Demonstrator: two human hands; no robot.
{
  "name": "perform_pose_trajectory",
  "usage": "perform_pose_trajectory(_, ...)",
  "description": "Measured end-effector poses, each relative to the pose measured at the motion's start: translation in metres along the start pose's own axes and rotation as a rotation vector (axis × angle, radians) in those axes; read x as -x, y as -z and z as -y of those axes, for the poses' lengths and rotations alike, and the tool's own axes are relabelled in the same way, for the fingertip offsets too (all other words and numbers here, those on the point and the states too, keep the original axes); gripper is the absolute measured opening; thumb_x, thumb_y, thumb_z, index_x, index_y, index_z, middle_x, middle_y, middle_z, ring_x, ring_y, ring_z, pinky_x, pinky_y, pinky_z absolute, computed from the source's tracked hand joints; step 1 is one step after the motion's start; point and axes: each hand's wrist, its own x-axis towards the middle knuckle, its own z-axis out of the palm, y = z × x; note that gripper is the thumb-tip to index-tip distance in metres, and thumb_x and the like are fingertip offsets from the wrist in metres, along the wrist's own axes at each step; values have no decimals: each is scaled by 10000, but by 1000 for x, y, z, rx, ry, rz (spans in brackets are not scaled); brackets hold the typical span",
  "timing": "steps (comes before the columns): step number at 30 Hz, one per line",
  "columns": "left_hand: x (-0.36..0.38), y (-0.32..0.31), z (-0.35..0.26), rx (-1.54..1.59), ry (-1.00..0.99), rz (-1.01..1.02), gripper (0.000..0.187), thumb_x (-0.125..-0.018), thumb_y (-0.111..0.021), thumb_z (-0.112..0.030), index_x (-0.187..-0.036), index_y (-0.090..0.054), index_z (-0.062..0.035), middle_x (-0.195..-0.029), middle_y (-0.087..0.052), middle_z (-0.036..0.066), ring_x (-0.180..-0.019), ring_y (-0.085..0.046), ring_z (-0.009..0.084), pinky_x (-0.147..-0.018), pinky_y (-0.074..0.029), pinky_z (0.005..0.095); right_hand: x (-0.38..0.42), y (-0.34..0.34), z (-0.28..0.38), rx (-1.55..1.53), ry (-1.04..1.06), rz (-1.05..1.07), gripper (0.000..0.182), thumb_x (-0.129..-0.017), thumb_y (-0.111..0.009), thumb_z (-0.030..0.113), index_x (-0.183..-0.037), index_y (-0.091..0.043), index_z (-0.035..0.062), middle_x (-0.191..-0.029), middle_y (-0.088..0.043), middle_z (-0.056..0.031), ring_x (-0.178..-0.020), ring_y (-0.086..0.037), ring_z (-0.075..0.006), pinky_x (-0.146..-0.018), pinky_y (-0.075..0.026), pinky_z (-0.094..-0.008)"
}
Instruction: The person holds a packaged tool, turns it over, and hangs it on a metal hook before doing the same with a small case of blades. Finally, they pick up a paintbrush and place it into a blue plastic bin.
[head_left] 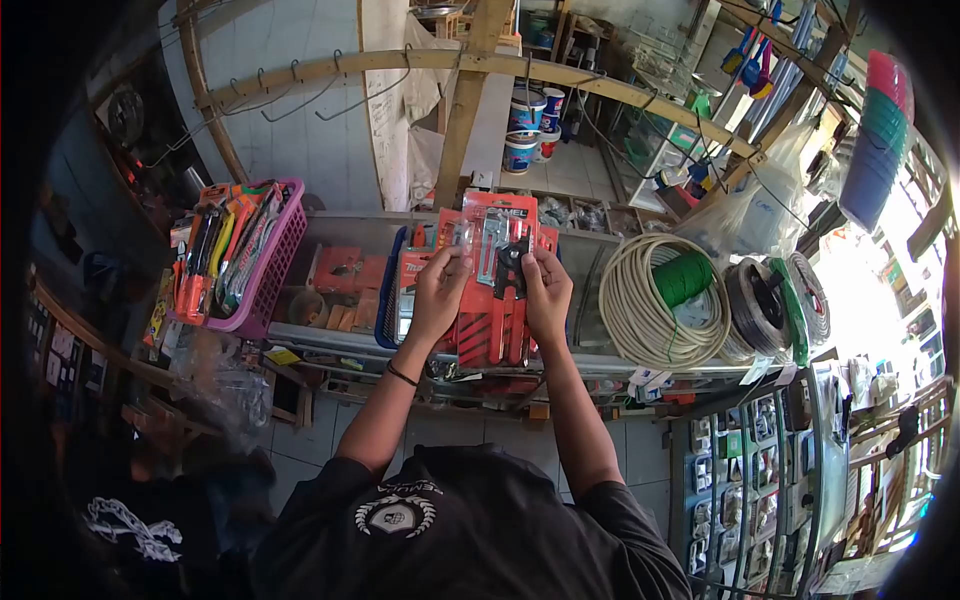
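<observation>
Both of my hands hold a blister pack (482,335) upright over a blue basket (388,300) on the glass counter. Its card is red, and through the clear plastic shows a plier-like tool with a black head and red handles. Silvery slim parts sit beside the tool's head. My left hand (440,288) grips the pack's left edge, with a dark band on that wrist. My right hand (546,288) is closed on the right edge, thumb on the front near the black head. Other red-carded packs (412,268) stand in the basket behind, partly hidden by my hands.
Left on the counter stands a pink basket (262,285) full of packaged tools. To the right lie a large coil of pale cable (622,310), a green roll (684,280) and wire spools (757,305). Metal hooks (365,97) hang from a wooden beam (560,72) above.
</observation>
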Motion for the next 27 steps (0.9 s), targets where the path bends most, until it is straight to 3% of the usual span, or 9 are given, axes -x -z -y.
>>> perform_pose_trajectory(5, 4, -20, -17, 118, -7, 1, 287, -1139, -461, -243, -1167, -618, -3, -962, -591, -24, -911, -495, 44, -837, -427, 236, 8, -5, 18, -44, -8, -50, 261, -1072, -596, 117, -1244, -617, -79, -1066, -733, -65, -935, -659, -64, -812, -517, -210)
perform_pose_trajectory(11, 2, -33, -39, 244, 38, 8, 340, -1145, -443, -279, -1216, -608, 9, -1016, -621, 3, -962, -532, 68, -901, -442, 254, 19, -6, 43, -58, 63, -45, 226, -1064, -604, 96, -1220, -609, -68, -1071, -733, -68, -946, -659, -65, -834, -521, -220)
perform_pose_trajectory(17, 1, -50, -53, 234, -9, 55, 375, -1147, -431, -279, -1245, -601, 40, -1116, -663, 46, -1016, -568, 85, -934, -461, 268, 24, 4, 67, -74, 135, -51, 294, -1064, -593, 89, -1308, -550, -69, -1119, -727, -90, -999, -672, -88, -872, -522, -226)
perform_pose_trajectory(20, 6, -68, -76, 273, 2, 143, 412, -1147, -433, -279, -1315, -579, 67, -1187, -664, 65, -1087, -576, 91, -976, -458, 267, 27, 16, 94, -64, 211, -5, 472, -1045, -566, 69, -1471, -407, -56, -1219, -687, -135, -1010, -653, -86, -834, -531, -224)
perform_pose_trajectory(24, 18, -109, -78, 275, 8, 137, 495, -1145, -441, -276, -1461, -485, 101, -1289, -646, 81, -1191, -556, 86, -1042, -439, 262, 24, 42, 142, -89, 341, 19, 827, -974, -568, 0, -1642, -81, 1, -1311, -641, -224, -1171, -646, -204, -1026, -487, -333)
perform_pose_trajectory(27, 24, -150, -84, 368, 40, 62, 475, -1143, -447, -276, -1421, -513, 104, -1277, -649, 78, -1197, -554, 82, -1038, -439, 261, 27, 78, 173, 9, 327, 105, 840, -968, -563, -3, -1650, -73, 17, -1300, -645, -209, -1143, -647, -188, -1004, -488, -320)
